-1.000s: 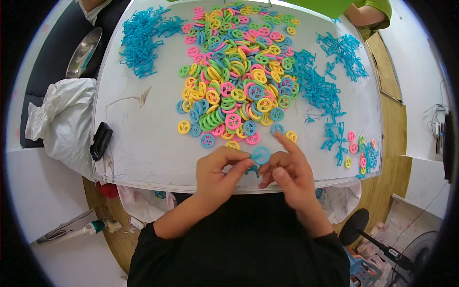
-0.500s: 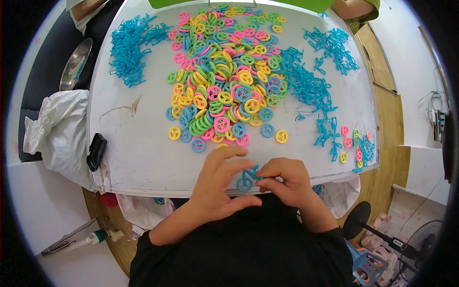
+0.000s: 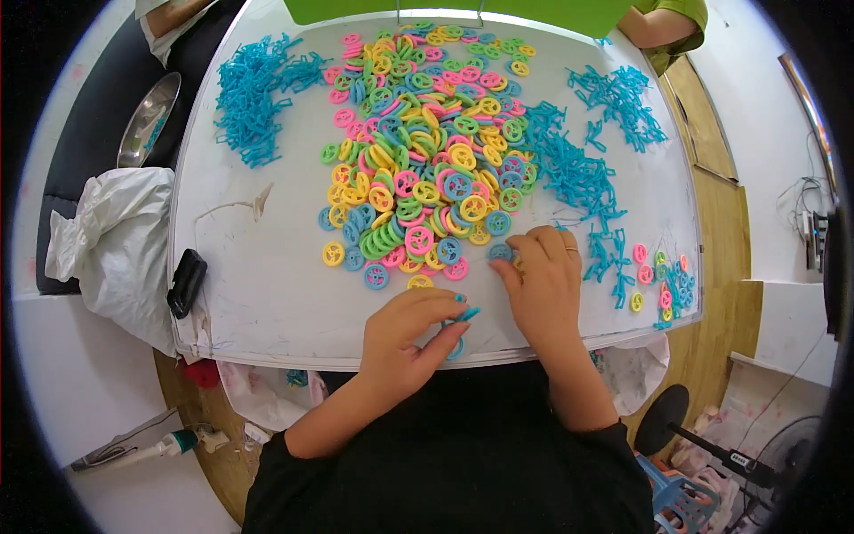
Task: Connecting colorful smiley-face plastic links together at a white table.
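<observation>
My left hand (image 3: pixel 411 338) pinches a small blue plastic toy bicycle frame (image 3: pixel 468 314) between thumb and fingers, just over the near table edge. A blue spoked wheel (image 3: pixel 455 350) hangs below the frame, partly covered by my thumb. My right hand (image 3: pixel 547 276) is lowered onto the table to the right of the wheel pile, its thumb and fingers closed around a yellow wheel (image 3: pixel 519 263) that is mostly hidden. Beside its fingertips lies a loose blue wheel (image 3: pixel 501 252). The large pile of pink, yellow, green and blue wheels (image 3: pixel 418 160) spreads over the table's middle.
Blue frame parts lie in heaps at the left (image 3: pixel 253 102), centre right (image 3: pixel 569 165) and far right (image 3: pixel 623 102). Several small wheels (image 3: pixel 645 273) lie near the right edge. A black case (image 3: pixel 187 283) sits at left. Other people's arms (image 3: pixel 658 27) show at the far corners.
My right hand has let go of the bicycle frame and moved up and right to the yellow wheel. My left hand, open before, has closed on the frame. The view has shifted slightly.
</observation>
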`<state>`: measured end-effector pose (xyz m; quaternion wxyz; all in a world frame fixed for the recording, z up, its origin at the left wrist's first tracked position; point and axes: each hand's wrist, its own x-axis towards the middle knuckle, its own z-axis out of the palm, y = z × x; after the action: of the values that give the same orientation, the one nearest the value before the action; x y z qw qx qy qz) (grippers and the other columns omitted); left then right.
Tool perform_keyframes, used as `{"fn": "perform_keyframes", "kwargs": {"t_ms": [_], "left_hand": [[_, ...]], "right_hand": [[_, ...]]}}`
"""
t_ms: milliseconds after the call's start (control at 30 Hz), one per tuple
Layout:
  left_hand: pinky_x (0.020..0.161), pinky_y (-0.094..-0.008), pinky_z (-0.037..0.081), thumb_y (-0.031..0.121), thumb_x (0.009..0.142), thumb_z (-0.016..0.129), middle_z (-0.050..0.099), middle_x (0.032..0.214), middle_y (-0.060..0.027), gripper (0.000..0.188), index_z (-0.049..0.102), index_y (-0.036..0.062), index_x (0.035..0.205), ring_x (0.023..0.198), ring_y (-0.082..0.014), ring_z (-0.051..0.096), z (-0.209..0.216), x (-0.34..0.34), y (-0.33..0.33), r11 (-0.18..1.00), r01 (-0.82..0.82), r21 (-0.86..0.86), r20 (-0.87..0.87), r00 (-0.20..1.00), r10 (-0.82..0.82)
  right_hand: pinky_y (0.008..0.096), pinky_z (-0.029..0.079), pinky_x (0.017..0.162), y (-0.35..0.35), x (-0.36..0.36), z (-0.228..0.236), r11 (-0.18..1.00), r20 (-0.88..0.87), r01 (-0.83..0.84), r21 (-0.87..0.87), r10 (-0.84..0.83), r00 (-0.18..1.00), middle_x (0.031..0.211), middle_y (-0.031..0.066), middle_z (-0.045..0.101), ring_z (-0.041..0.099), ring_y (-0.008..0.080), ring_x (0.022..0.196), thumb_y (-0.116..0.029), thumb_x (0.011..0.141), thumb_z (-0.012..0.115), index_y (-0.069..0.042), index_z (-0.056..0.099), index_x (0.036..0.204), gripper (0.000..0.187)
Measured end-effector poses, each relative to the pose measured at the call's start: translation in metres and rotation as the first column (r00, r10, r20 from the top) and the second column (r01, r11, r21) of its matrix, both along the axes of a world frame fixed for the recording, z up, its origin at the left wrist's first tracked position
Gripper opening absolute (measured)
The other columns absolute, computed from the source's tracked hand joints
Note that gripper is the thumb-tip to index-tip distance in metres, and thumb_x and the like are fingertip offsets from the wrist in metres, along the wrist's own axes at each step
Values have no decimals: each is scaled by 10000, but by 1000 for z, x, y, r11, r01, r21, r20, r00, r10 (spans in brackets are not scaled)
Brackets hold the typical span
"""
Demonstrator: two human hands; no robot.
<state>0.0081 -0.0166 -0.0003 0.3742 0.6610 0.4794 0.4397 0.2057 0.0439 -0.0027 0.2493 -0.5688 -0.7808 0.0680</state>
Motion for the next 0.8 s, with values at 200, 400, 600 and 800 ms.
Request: {"fn": "perform_keyframes", "kwargs": {"t_ms": [200, 400, 600, 800], "left_hand": [[868, -337, 521, -15, 831, 724, 711, 1070, -110, 199, 677, 0, 1024, 988, -223, 663, -9, -2, 2, 994, -28, -110, 180, 983, 47], [891, -328, 518, -10, 841, 727, 706, 1091, -126, 217, 691, -11, 1055, 1022, -225, 665, -14, 2, 3, 997, -60, -53, 168, 983, 68], [782, -323, 541, 26, 807, 770, 715, 1030, -137, 210, 718, 31, 1010, 915, -260, 697, -12, 5, 6, 984, -169, 48, 91, 982, 164], [694, -323, 552, 16, 779, 778, 713, 1007, -128, 235, 721, 32, 1007, 843, -271, 698, 3, 4, 26, 936, -152, 318, -86, 978, 188]], "right_hand": [[291, 517, 701, -19, 9, 4, 877, -719, -284, -387, -94, 688, 874, 100, 682, 657, 184, 802, -33, 820, 762, 12, 673, 1066, 266], [321, 578, 785, -26, 0, 3, 647, -878, -594, -478, -378, 294, 1014, 140, 694, 681, 190, 896, -50, 904, 699, 30, 631, 1055, 184], [359, 581, 875, -25, -12, 1, 625, -844, -627, -465, -528, 100, 1020, 104, 687, 672, 170, 920, -66, 937, 669, -8, 620, 956, 79], [409, 605, 847, -12, -13, 7, 652, -847, -641, -405, -531, -5, 1040, 153, 687, 699, 221, 943, -84, 971, 606, -27, 571, 956, 69]]}}
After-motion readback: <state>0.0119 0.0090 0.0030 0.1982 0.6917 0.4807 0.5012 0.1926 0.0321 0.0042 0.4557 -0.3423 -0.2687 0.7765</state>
